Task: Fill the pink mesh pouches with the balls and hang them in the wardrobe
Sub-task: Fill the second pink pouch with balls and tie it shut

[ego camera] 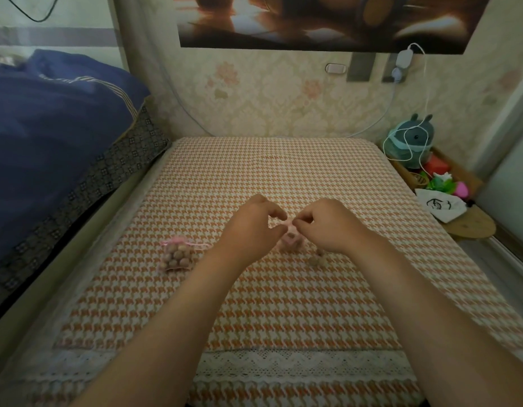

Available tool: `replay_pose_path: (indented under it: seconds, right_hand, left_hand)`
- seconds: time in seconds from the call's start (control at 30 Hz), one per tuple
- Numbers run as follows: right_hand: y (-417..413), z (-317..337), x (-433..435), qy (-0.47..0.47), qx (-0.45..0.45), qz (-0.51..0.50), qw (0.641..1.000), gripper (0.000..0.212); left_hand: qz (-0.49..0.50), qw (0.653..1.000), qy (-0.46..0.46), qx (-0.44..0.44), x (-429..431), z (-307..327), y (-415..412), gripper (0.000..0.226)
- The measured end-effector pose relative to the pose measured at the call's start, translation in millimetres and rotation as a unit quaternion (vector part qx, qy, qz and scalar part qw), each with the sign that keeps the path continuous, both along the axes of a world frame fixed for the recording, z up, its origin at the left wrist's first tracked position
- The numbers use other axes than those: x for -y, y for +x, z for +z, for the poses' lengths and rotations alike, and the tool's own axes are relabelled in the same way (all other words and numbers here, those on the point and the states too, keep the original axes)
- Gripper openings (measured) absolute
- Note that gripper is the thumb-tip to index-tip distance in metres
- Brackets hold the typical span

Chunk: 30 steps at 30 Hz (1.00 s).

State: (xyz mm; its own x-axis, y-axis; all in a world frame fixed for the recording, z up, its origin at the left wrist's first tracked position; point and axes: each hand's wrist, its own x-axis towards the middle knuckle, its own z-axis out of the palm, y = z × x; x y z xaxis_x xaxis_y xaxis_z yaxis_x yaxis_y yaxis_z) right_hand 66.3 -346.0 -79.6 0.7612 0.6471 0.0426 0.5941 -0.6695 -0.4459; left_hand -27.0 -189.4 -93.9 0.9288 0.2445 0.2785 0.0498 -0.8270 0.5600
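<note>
While left hand (253,227) curls beside it, right hand (323,224) pinches pouch (289,240).

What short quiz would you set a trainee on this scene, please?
1. True or false: the filled pouch lies on the cloth, left of the left hand.
2. What does the right hand pinch? A a second pouch; B a spoon; C a sock.
3. Fill in: the plush toy sits beyond the cloth's far ___ corner.
Key: 1 true; 2 A; 3 right.
</note>
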Motion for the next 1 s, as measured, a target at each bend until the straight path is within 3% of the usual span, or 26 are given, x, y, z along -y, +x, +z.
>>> replay_pose_path:
  seconds: [0.07, 0.13, 0.3, 0.6, 0.73, 1.0]
  right_hand:
    - [8, -5, 6, 0.0, -0.01, -0.017, 1.0, 0.026]
    - [14, -11, 10, 0.013, -0.028, -0.027, 0.999, 0.031]
    - [18, -14, 19, 0.027, -0.034, -0.028, 0.999, 0.03]
    - [13, -13, 16, 0.033, -0.033, -0.011, 0.999, 0.028]
    - [15, -13, 16, 0.028, -0.037, -0.013, 0.999, 0.028]
    - [13, -10, 15, 0.028, -0.029, -0.005, 0.999, 0.03]
  left_hand:
    - [-0.028, 0.999, 0.012, 0.015, 9, 1, -2, 0.01]
    - [-0.072, 0.997, 0.005, -0.028, 19, 1, -4, 0.005]
    - [-0.119, 0.982, 0.092, -0.116, 45, -20, 0, 0.024]
    - [-0.093, 0.983, 0.127, -0.098, 65, -47, 13, 0.031]
    - [-0.084, 0.986, 0.117, -0.089, 65, -48, 13, 0.02]
    - [-0.053, 0.993, 0.09, -0.054, 46, -16, 5, 0.017]
